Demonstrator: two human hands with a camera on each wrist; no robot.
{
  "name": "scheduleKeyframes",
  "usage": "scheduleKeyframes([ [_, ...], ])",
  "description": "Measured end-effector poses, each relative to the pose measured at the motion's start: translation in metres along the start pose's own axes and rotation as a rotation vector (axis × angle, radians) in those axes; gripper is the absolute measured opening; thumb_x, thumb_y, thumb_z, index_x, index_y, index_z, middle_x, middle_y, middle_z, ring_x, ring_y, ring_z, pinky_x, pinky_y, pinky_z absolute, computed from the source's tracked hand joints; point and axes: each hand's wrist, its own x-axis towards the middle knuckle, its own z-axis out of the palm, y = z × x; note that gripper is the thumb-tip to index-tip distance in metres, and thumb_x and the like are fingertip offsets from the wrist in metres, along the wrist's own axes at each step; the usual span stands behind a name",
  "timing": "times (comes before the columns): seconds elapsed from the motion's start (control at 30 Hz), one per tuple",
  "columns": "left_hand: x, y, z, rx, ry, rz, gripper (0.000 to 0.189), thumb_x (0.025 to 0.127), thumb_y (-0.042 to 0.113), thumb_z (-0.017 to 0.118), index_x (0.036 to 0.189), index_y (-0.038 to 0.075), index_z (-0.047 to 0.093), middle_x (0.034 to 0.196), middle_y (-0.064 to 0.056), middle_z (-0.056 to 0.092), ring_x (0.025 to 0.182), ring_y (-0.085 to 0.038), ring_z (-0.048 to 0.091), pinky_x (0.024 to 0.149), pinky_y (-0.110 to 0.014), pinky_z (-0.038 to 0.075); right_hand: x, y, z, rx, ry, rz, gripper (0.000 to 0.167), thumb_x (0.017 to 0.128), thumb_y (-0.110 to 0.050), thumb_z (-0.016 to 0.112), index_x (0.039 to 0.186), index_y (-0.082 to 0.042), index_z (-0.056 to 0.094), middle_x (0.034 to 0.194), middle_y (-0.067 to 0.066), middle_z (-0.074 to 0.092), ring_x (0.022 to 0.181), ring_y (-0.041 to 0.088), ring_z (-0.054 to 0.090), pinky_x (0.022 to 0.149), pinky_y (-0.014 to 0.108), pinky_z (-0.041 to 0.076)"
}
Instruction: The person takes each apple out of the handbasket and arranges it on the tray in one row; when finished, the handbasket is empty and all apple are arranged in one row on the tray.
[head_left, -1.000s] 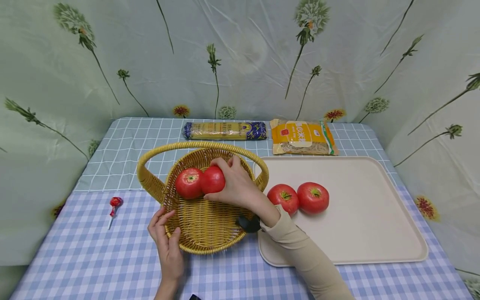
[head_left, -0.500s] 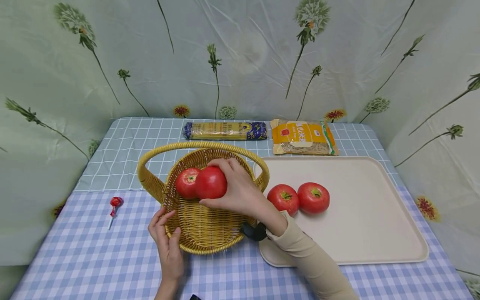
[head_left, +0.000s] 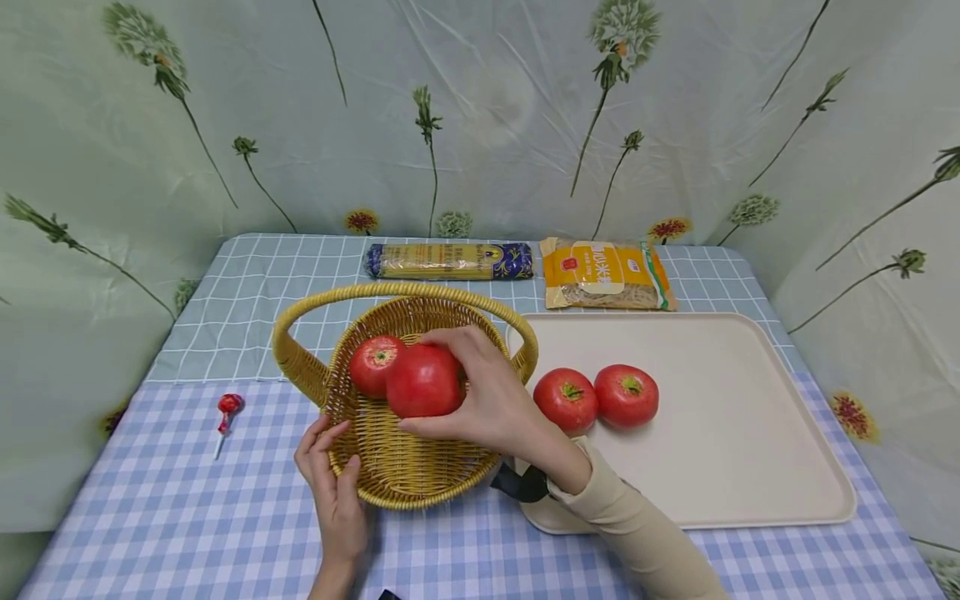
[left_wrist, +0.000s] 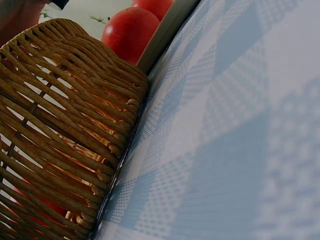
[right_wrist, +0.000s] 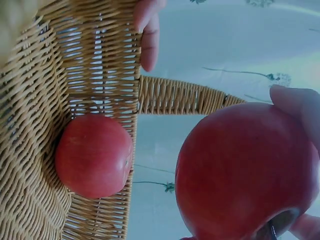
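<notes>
My right hand (head_left: 491,392) grips a large red apple (head_left: 424,382) over the yellow wicker basket (head_left: 408,467). In the right wrist view that apple (right_wrist: 240,170) appears raised above the rim, its stem hollow showing at the bottom. A second red apple (head_left: 375,364) lies inside the basket against its back left wall. My left hand (head_left: 337,492) rests on the basket's front left rim with fingers slightly bent and the thumb at the edge. In the left wrist view only the woven outer wall (left_wrist: 75,100) is close up; the left fingers are out of sight.
Two red apples (head_left: 627,395) sit side by side on the beige tray (head_left: 735,433), right of the basket. Behind lie a blue-and-yellow noodle pack (head_left: 450,262) and an orange bag (head_left: 607,275). A red lollipop (head_left: 228,408) lies left. The basket's tall handle (head_left: 405,289) arches overhead.
The right hand has lifted the gripped apple up and toward the front of the basket, away from the other apple. The left hand and basket have stayed in place.
</notes>
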Motion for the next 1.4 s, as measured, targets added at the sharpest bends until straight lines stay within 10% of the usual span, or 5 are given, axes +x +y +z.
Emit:
scheduleKeyframes([
  [0.7, 0.001, 0.005, 0.001, 0.001, 0.006, -0.013, 0.037, 0.085, -0.01, 0.04, 0.122, -0.012, 0.046, 0.139, -0.013, 0.026, 0.13, -0.025, 0.019, 0.103, -0.029, 0.014, -0.03, -0.001, -0.015, 0.165, -0.047, -0.146, 0.074, 0.065, -0.037, 0.086, 0.128, -0.029, 0.049, 0.127, -0.009, 0.044, 0.114, 0.009, 0.045, 0.081, 0.033, 0.049],
  [1.4, 0.0, 0.002, 0.001, 0.001, 0.009, -0.005, 0.037, 0.085, -0.011, 0.04, 0.121, -0.013, 0.046, 0.139, -0.015, 0.025, 0.13, -0.025, 0.019, 0.102, -0.029, 0.013, -0.053, 0.015, -0.031, 0.445, 0.21, -0.448, 0.078, 0.07, -0.036, 0.081, 0.118, 0.011, 0.041, 0.123, 0.02, 0.048, 0.112, 0.032, 0.048, 0.08, 0.041, 0.05],
])
